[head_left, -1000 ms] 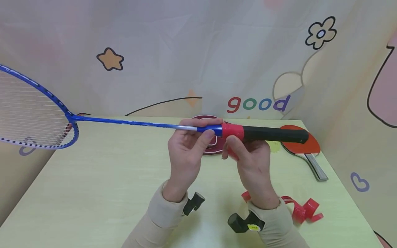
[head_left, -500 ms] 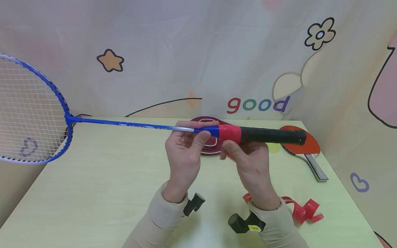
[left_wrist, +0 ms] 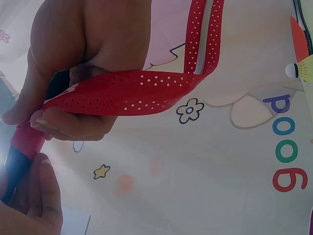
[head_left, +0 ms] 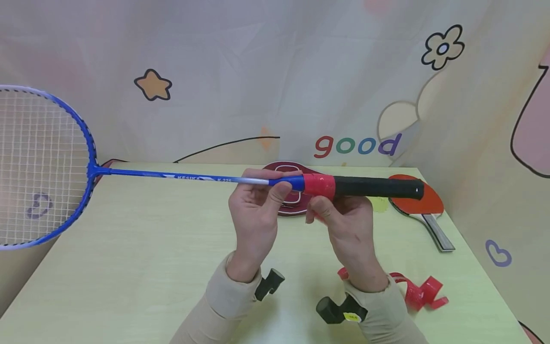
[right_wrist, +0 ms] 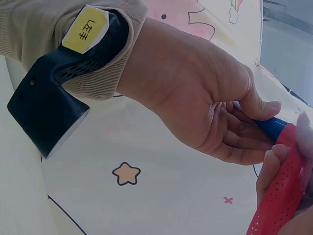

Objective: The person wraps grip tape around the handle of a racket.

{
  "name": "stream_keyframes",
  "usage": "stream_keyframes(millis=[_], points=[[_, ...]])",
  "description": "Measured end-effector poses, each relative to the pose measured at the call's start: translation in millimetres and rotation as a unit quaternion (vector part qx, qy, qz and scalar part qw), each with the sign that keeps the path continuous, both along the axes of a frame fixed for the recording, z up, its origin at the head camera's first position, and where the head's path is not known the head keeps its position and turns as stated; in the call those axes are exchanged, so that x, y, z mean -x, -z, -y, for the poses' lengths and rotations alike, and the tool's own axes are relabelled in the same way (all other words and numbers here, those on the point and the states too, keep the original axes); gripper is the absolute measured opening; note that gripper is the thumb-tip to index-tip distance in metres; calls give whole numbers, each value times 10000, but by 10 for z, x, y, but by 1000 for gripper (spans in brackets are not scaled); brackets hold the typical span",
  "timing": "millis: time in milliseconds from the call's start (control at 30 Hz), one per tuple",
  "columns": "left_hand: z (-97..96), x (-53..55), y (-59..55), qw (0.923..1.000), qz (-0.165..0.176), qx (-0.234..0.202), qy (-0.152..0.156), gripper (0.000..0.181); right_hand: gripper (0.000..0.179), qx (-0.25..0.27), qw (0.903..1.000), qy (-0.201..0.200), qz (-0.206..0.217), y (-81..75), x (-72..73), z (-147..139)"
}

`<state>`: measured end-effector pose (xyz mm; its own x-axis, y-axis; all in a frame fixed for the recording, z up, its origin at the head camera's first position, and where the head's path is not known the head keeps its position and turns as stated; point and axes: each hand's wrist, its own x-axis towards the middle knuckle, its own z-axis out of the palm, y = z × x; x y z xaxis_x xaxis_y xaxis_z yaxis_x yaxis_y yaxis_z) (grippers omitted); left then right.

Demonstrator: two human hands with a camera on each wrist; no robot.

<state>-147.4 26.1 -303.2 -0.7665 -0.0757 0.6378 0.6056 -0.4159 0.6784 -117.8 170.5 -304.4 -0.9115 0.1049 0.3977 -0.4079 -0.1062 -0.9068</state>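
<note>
A blue badminton racket (head_left: 193, 177) is held level, its strung head (head_left: 43, 167) at the left. My left hand (head_left: 255, 217) pinches the blue cone (head_left: 285, 182) above the handle between thumb and fingers. Red perforated overgrip tape (head_left: 319, 184) is wound round the top of the black handle (head_left: 378, 187). Below that wrap my right hand (head_left: 350, 224) pinches the tape, its thumb against the fingers. In the left wrist view the loose overgrip tape (left_wrist: 132, 93) runs from between those fingers, with a pale backing strip farther along. In the right wrist view the left hand (right_wrist: 205, 98) grips the cone.
Curled red tape (head_left: 423, 291) trails on the table (head_left: 150, 267) behind the right wrist. A red table tennis paddle (head_left: 429, 210) lies at the right edge. Behind the hands is a dark red oval item (head_left: 296, 209), partly hidden. A shuttlecock (left_wrist: 301, 71) shows in the left wrist view.
The racket has rolled about its shaft, so its head turns more face-on and the shaft lettering shows. Both hands shift slightly left and keep hold.
</note>
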Motion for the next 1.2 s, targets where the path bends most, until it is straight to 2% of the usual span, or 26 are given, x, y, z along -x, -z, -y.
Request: stream_keyframes(millis=[167,367,633,867,1033,1200], points=[[3,-6,-7,9999,-11,0,-133,47,32,7,9997,-115,-204,30,15,-8],[14,-2,-24,9998,22,-105,-164,48,30,-105,9995,-202,-240,21,14,-7],[20,3,-25,9990,128,-2,-421,54,29,-176,9989,-347,-265,8,17,-21],[19,10,-18,9991,164,-142,-353,54,30,-224,9983,-474,-236,-1,19,-37],[17,7,-16,9990,225,-211,-308,54,36,-46,9981,-562,-260,-4,29,-33],[11,-2,-21,9990,234,-234,-293,52,46,347,9962,-734,-309,2,43,-31]])
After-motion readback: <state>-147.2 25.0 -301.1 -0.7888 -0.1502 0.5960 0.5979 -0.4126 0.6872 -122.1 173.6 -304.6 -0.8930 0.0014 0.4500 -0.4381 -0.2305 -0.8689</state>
